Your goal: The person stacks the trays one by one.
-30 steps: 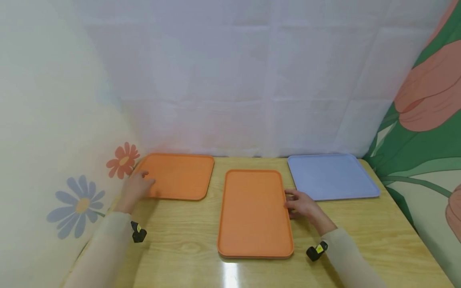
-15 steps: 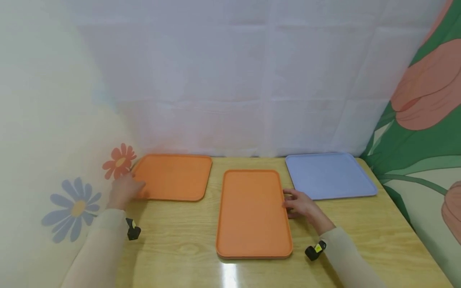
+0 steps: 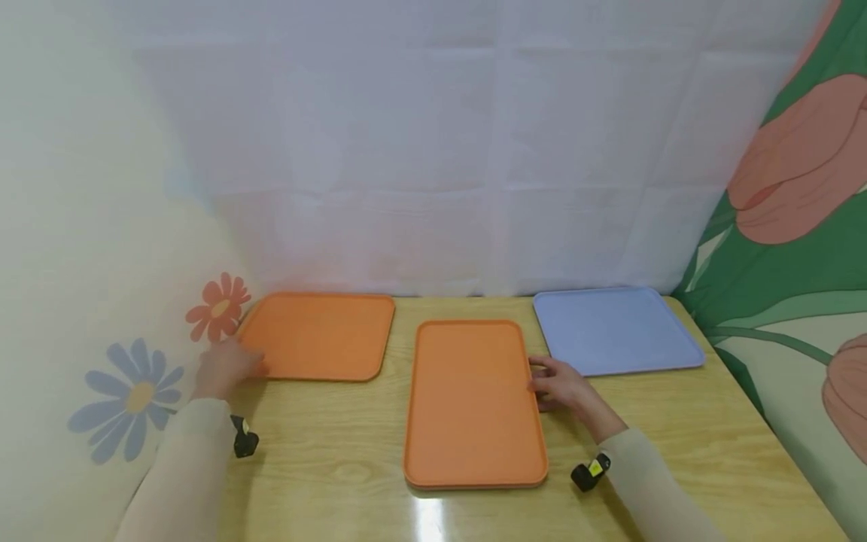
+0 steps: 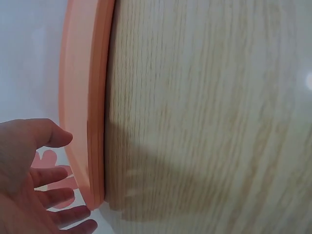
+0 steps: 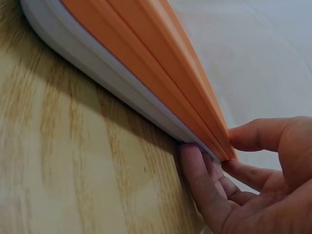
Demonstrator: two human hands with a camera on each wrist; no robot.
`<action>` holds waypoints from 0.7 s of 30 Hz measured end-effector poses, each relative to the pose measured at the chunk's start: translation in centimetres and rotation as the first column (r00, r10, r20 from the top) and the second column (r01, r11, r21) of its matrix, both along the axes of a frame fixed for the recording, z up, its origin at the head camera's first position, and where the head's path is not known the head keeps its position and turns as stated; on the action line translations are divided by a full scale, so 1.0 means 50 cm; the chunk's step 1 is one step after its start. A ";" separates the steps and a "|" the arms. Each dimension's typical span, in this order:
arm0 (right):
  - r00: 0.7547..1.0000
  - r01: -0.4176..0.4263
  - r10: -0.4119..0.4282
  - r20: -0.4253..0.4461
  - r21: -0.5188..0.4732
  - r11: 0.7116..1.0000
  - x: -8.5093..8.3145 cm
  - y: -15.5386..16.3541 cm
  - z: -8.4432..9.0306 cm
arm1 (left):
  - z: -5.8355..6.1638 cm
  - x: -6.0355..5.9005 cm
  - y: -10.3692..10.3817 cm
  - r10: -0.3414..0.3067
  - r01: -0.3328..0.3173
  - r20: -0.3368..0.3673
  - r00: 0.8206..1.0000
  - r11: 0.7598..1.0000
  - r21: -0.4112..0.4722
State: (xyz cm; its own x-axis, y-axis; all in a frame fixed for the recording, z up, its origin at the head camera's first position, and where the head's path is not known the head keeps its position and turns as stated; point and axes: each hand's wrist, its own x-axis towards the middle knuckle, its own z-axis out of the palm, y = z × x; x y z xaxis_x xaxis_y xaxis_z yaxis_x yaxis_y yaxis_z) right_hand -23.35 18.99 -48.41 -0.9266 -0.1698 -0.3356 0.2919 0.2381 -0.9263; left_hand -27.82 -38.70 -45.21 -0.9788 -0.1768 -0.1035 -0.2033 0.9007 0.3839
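Head view with both wrist views. We see the right hand (image 3: 562, 384) at the right long edge of the middle orange tray (image 3: 473, 399), forearm angled in from the lower right. In the right wrist view its fingers (image 5: 202, 187) curl under the stacked rims while the thumb (image 5: 263, 132) lies on top, so the hand (image 5: 253, 180) pinches that edge. This view shows orange trays (image 5: 146, 63) nested over a pale grey one (image 5: 97, 73) at the bottom of the stack.

The left hand (image 3: 226, 366) sits at the near left corner of the left orange tray (image 3: 318, 335), forearm reaching forward along the left wall. In the left wrist view the hand (image 4: 29, 180) is spread, fingers (image 4: 51, 175) loosely extended just beside the tray's rim (image 4: 90, 112); we cannot tell whether any fingertip touches it, and it grips nothing.

Both trays lie flat on a glossy light wood-grain table (image 3: 339, 459). A light blue tray (image 3: 612, 330) lies at the table's far right, near the right hand but apart from it. A white creased cloth (image 3: 433, 150) hangs behind the table. The left wall bears a red flower (image 3: 218, 309) and a blue flower (image 3: 129, 395); a green drape with pink tulips (image 3: 792, 165) closes the right side.
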 end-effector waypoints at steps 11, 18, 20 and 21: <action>1.000 0.020 -0.020 0.009 0.014 1.000 -0.002 -0.001 0.002 | -0.009 0.011 -0.011 -0.034 0.033 -0.008 0.999 0.995 -0.095; 1.000 0.018 -0.018 0.011 0.003 1.000 -0.001 -0.002 0.002 | -0.012 0.017 -0.031 -0.153 0.154 0.021 0.988 0.977 -0.145; 1.000 0.016 -0.016 0.012 -0.001 1.000 -0.001 -0.002 0.001 | -0.016 0.017 -0.042 -0.184 0.185 0.021 0.983 0.976 -0.119; 1.000 0.015 -0.015 0.011 -0.005 1.000 0.000 -0.002 0.000 | -0.016 0.018 -0.047 -0.182 0.182 0.016 0.983 0.980 -0.077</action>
State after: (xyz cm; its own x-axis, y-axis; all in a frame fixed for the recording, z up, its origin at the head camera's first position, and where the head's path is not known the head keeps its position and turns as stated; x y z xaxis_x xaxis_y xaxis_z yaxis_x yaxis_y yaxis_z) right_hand -23.37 18.90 -48.39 -0.9252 -0.1573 -0.3453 0.3059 0.2291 -0.9241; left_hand -26.93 -41.03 -46.04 -0.9944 -0.0037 -0.1054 -0.0365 0.9499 0.3104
